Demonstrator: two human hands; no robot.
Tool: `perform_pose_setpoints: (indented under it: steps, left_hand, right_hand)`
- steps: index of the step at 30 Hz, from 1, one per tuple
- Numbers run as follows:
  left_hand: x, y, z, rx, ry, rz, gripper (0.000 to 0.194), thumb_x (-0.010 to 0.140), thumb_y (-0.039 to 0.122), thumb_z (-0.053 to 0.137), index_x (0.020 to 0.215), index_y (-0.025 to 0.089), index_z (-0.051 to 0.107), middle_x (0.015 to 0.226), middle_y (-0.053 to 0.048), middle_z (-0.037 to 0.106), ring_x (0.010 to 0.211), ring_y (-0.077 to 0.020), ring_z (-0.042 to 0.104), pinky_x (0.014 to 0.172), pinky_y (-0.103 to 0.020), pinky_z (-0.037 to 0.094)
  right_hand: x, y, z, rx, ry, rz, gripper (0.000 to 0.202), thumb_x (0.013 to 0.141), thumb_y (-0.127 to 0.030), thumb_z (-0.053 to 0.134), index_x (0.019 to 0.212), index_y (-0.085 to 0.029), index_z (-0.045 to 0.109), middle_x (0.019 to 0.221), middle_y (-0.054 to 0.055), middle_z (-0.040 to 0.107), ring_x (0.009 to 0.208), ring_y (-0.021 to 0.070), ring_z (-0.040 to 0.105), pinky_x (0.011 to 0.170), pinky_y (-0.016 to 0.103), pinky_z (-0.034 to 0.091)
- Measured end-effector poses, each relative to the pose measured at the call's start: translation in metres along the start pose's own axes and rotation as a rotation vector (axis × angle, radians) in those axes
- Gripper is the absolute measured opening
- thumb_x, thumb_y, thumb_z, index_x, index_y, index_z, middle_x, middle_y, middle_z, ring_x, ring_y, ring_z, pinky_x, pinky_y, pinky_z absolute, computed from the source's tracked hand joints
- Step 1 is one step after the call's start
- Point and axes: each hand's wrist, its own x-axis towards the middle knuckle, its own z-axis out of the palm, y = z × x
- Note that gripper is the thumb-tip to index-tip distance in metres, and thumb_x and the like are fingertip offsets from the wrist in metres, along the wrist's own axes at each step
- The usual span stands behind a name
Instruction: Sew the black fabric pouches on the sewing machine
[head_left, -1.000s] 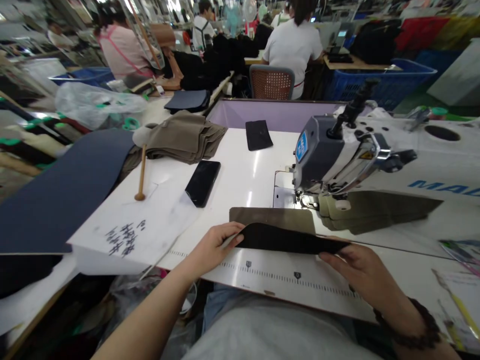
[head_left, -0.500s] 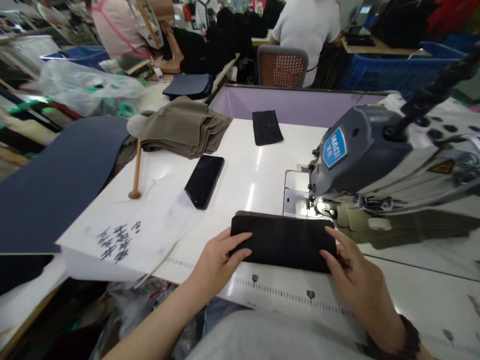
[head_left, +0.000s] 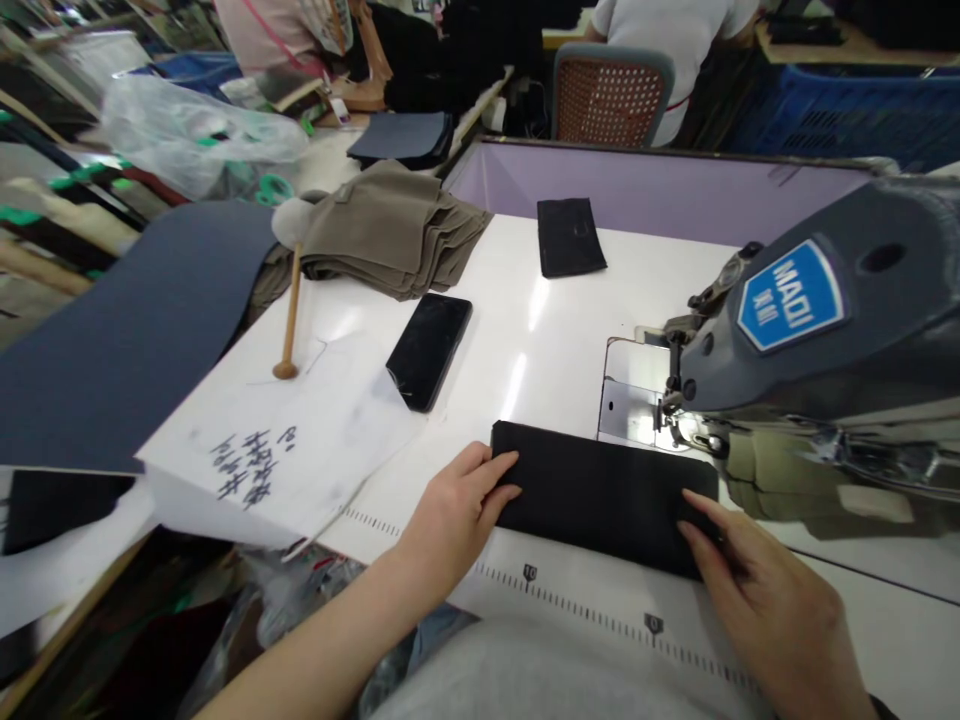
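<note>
A black rectangular fabric piece (head_left: 600, 495) lies flat near the table's front edge, just in front of the needle plate (head_left: 637, 412). Its left end is pinched between the thumb and fingers of my left hand (head_left: 457, 510). At the other end my right hand (head_left: 765, 590) grips it the same way, with some fingertips hidden beneath. To the right stands the sewing machine (head_left: 840, 310), its lamp lit at the needle. Olive fabric pieces (head_left: 795, 485) lie under the machine's arm, beyond my right hand.
A black phone (head_left: 430, 350), a stack of brown fabric (head_left: 397, 230) and a wooden-handled tool (head_left: 291, 320) occupy the table's left. Another black piece (head_left: 568, 237) lies toward the purple back wall (head_left: 622, 195). Printed ruler marks (head_left: 585, 605) line the front edge. A person in white (head_left: 675, 50) sits beyond.
The camera view has shifted, so the machine appears larger and farther right. Both hands still hold the black fabric; the brown edge that showed along its far side is no longer visible.
</note>
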Motion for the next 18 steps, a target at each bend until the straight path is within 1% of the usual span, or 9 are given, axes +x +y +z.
perform_pose_setpoints:
  steps: [4,9,13,18]
  left_hand:
    - [0.0019,0.0001,0.0000,0.001,-0.020,-0.017,0.024,0.074,0.009,0.058,0.099,0.010,0.058,0.077,-0.002,0.052,0.065,-0.0117,0.053,0.060,-0.023,0.050]
    - [0.0026,0.0010,-0.0003,-0.003,-0.037,-0.039,0.025,0.075,0.010,0.058,0.100,0.011,0.058,0.076,-0.001,0.051,0.064,-0.0114,0.053,0.060,-0.023,0.050]
    - [0.0020,0.0013,-0.0018,-0.008,-0.063,-0.054,0.024,0.077,0.011,0.055,0.101,0.011,0.057,0.076,-0.001,0.051,0.066,-0.0116,0.053,0.061,-0.023,0.050]
    - [0.0014,0.0008,-0.0028,-0.020,-0.050,-0.046,0.020,0.083,0.018,0.048,0.100,0.014,0.057,0.076,-0.001,0.051,0.064,-0.0105,0.053,0.060,-0.022,0.050]
  right_hand:
    - [0.0019,-0.0008,0.0003,-0.017,0.007,-0.015,0.035,0.087,-0.039,0.033,0.096,-0.015,0.057,0.082,0.006,0.066,0.066,0.0164,0.063,0.058,0.026,0.049]
    - [0.0029,0.0003,-0.0010,-0.005,-0.027,-0.010,0.033,0.086,-0.037,0.035,0.096,-0.015,0.057,0.081,0.006,0.065,0.067,0.0164,0.063,0.060,0.026,0.050]
    - [0.0030,0.0013,0.0000,0.008,-0.062,0.008,0.031,0.085,-0.036,0.036,0.097,-0.016,0.057,0.082,0.004,0.065,0.068,0.0158,0.062,0.060,0.026,0.049]
    - [0.0031,0.0016,0.0019,0.027,-0.063,0.011,0.029,0.085,-0.034,0.039,0.098,-0.016,0.057,0.083,0.004,0.065,0.069,0.0154,0.062,0.062,0.026,0.049]
